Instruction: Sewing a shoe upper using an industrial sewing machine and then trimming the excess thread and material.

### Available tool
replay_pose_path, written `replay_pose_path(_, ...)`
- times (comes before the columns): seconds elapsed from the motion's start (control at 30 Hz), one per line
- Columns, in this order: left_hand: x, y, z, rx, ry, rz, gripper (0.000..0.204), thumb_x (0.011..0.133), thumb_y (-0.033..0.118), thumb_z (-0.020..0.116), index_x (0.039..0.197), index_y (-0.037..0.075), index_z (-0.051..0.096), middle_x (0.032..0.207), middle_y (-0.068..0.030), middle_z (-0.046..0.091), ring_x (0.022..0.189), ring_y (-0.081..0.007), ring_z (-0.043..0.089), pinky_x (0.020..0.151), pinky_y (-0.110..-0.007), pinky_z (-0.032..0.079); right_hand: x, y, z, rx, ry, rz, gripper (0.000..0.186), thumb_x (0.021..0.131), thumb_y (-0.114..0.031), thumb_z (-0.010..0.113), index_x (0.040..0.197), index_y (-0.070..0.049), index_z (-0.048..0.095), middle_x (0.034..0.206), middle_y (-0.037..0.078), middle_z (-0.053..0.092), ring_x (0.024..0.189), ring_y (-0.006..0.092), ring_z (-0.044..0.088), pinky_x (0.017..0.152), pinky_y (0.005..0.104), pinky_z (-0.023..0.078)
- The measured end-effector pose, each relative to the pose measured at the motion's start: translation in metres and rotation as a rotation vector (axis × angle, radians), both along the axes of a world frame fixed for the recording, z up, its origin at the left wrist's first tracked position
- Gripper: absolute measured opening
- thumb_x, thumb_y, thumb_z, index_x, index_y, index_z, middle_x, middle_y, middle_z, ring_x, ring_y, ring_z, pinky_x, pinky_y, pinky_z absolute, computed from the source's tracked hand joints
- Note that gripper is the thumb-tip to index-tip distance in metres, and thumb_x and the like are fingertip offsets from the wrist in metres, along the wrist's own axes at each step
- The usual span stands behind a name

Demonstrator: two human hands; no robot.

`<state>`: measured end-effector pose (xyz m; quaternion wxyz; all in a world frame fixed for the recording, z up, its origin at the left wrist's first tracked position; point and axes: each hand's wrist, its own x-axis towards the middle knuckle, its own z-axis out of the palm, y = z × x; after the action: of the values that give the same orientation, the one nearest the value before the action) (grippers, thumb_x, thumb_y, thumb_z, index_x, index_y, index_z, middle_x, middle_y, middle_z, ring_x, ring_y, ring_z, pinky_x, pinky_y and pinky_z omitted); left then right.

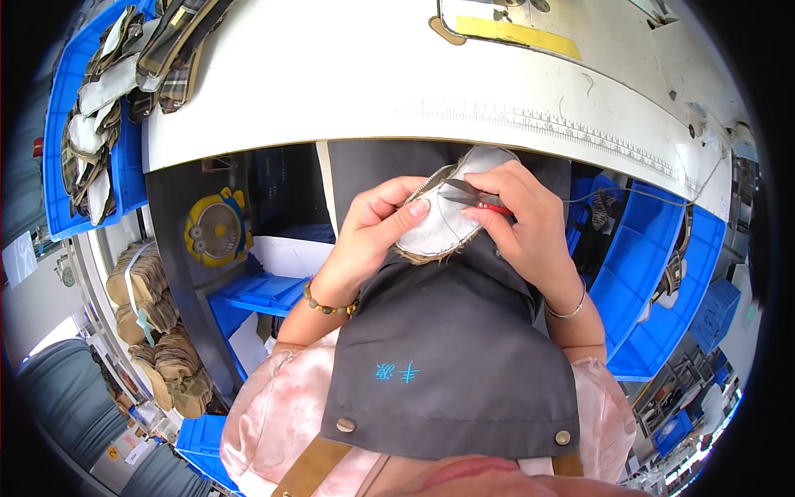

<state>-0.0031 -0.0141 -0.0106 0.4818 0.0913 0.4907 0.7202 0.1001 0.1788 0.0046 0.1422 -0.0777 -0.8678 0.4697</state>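
Observation:
My left hand (377,217) pinches the near-left side of a small sewn fabric piece (436,225) between thumb and fingers. White lining faces up on the piece, a toothed zipper (426,184) runs along its upper left edge, and frayed brownish edging shows at the bottom. Closed around a pair of thread snips (495,209) with a red handle, my right hand (528,214) rests at the right side of the piece. The dark blades of the snips point left, over the lining near the zipper. The fabric is held above my lap, close to the table's front edge.
A white worktable (273,91) with a printed ruler lies ahead, a sewing machine (505,25) at its far right. Blue bins stand left (128,157) and right (629,257); the left one holds plaid fabric pieces. Stacked brown pieces (137,277) sit lower left. A yellow fan (217,229) is under the table.

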Motion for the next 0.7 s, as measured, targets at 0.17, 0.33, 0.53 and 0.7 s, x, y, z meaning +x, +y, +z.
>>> replay_pose_path(0.17, 0.0002, 0.0010, 0.0024, -0.004, -0.001, -0.025, 0.030, 0.102, 0.012, 0.055, 0.127, -0.003, 0.059, 0.113, -0.0059, 0.069, 0.101, -0.0093, 0.063, 0.089, -0.026, 0.051, -0.0020, -0.0029, -0.0023, -0.026, 0.036, -0.002, 0.027, 0.075, -0.005, 0.076, 0.101, -0.006, 0.068, 0.088, 0.007, 0.065, 0.071, 0.0232, 0.064, 0.062, 0.0316, 0.051)
replay_pose_path(0.33, 0.0005, 0.0003, 0.0000, -0.013, 0.018, -0.020, 0.029, 0.102, 0.012, 0.056, 0.126, -0.003, 0.061, 0.111, -0.0051, 0.069, 0.100, -0.0086, 0.063, 0.088, -0.025, 0.051, -0.0024, -0.0035, -0.0056, -0.025, 0.055, -0.009, 0.025, 0.075, -0.004, 0.075, 0.099, -0.005, 0.069, 0.086, 0.007, 0.065, 0.071, 0.0232, 0.064, 0.062, 0.0314, 0.050)
replay_pose_path(0.53, 0.0012, 0.0005, -0.0014, -0.026, 0.037, -0.026, 0.028, 0.102, 0.013, 0.056, 0.125, -0.003, 0.062, 0.109, -0.0043, 0.069, 0.099, -0.0084, 0.063, 0.087, -0.025, 0.050, -0.0023, -0.0042, -0.0081, -0.062, 0.038, -0.017, 0.021, 0.076, -0.003, 0.075, 0.096, -0.004, 0.069, 0.083, 0.008, 0.064, 0.068, 0.0235, 0.062, 0.061, 0.0311, 0.049)
replay_pose_path(0.7, 0.0014, -0.0001, -0.0005, -0.039, 0.066, 0.029, 0.029, 0.102, 0.012, 0.057, 0.126, -0.003, 0.061, 0.109, -0.0050, 0.069, 0.099, -0.0090, 0.063, 0.088, -0.025, 0.051, -0.0007, 0.0003, -0.0044, -0.173, -0.027, -0.113, 0.019, 0.080, 0.000, 0.074, 0.098, -0.001, 0.067, 0.083, 0.007, 0.061, 0.067, 0.0147, 0.056, 0.062, 0.0252, 0.046)
